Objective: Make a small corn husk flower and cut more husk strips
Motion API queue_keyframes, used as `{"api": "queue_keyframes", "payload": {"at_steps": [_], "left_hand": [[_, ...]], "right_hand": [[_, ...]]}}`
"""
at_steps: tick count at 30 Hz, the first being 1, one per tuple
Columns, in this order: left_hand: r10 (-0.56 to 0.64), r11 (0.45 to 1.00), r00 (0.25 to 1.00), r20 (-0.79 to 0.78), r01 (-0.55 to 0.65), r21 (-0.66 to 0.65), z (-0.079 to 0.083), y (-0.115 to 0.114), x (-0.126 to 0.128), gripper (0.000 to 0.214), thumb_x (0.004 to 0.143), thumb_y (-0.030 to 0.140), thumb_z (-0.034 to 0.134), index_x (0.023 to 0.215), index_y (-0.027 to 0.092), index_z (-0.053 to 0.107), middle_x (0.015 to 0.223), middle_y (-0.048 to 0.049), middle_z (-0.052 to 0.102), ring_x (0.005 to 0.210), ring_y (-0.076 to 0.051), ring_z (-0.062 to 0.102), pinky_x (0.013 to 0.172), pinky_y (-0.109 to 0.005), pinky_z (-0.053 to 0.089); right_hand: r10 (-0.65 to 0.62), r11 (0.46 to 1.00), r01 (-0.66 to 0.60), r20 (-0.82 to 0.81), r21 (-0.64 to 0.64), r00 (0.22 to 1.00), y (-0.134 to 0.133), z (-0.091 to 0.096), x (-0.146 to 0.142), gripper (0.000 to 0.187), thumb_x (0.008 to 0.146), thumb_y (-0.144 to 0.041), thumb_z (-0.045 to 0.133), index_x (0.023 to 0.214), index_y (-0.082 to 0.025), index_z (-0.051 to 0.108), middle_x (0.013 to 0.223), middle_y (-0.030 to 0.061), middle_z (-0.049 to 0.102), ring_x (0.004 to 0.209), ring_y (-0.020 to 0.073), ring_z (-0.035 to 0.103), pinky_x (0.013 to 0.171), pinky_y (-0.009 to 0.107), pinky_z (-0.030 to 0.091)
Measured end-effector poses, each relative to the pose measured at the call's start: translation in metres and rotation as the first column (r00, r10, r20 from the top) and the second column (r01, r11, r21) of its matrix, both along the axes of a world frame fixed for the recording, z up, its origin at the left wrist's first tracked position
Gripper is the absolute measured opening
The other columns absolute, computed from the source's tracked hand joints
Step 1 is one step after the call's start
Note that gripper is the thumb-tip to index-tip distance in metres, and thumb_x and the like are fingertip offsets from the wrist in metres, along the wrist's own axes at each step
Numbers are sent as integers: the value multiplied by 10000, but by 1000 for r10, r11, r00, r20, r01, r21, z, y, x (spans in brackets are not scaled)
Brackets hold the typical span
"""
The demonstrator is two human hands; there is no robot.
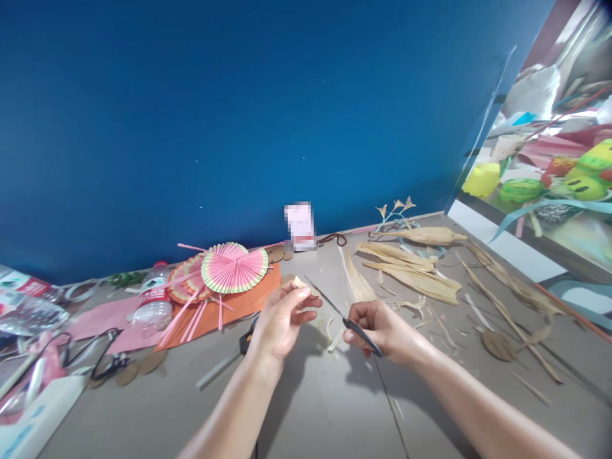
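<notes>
My left hand (282,319) pinches a small pale piece of dried corn husk (301,284) between thumb and fingertips, held up over the grey table (325,408). My right hand (382,331) is closed round the dark handles of a pair of scissors (342,315). The thin blades point up and left, and their tip reaches the husk piece. Pale husk trimmings (335,338) lie on the table below both hands.
Long dried corn husks (411,268) and thin stalks (507,312) lie to the right. Pink folded paper fans (229,268) rest on orange paper at the left, beside a plastic bottle (153,299). Cables and packets crowd the far left. A blue wall (239,127) rises behind.
</notes>
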State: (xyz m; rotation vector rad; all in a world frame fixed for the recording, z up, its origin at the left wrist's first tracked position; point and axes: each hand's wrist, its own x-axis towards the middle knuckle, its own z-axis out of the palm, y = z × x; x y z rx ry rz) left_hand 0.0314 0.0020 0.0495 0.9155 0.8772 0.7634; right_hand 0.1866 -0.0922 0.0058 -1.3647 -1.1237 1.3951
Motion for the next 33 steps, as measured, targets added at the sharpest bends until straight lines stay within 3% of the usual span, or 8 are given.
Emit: {"api": "queue_keyframes", "payload": {"at_steps": [6,10,17,24,33], "left_hand": [[-40,979,992,-121,63,193,3,-1,-3,176,610,266,646,627,155,510,601,31,574,592,-99,595,492,-165,442],[-66,947,978,-196,123,297,3,-2,-4,161,634,261,629,658,150,515,580,24,564,563,-97,577,512,-178,438],[-103,951,972,-210,159,267,2,1,-6,165,653,263,609,637,143,497,616,-4,602,566,-103,584,518,-188,436],[-172,945,959,-227,226,235,-2,6,-9,150,657,248,623,639,140,519,582,4,596,558,-101,589,526,-187,442],[-162,949,970,-181,204,242,-1,6,-9,191,701,301,580,623,139,516,620,-9,594,576,-107,586,497,-183,445]], "right_hand": [[16,1000,-17,-9,-9,1000,1,5,0,369,619,-473,657,646,-157,468,476,-45,492,407,56,411,382,164,261],[18,1000,-18,54,6,998,1,3,1,339,628,-432,661,637,-158,461,463,-55,464,418,52,369,392,168,247],[-35,996,18,211,82,977,0,6,-1,323,585,-345,704,610,-161,439,453,-98,312,441,43,266,404,175,187],[-59,996,39,265,78,962,1,7,-1,332,577,-350,703,579,-166,427,443,-98,306,429,46,267,402,181,195],[-117,989,83,312,120,943,0,5,-1,337,572,-370,704,571,-164,438,459,-89,316,433,50,274,402,184,209]]}}
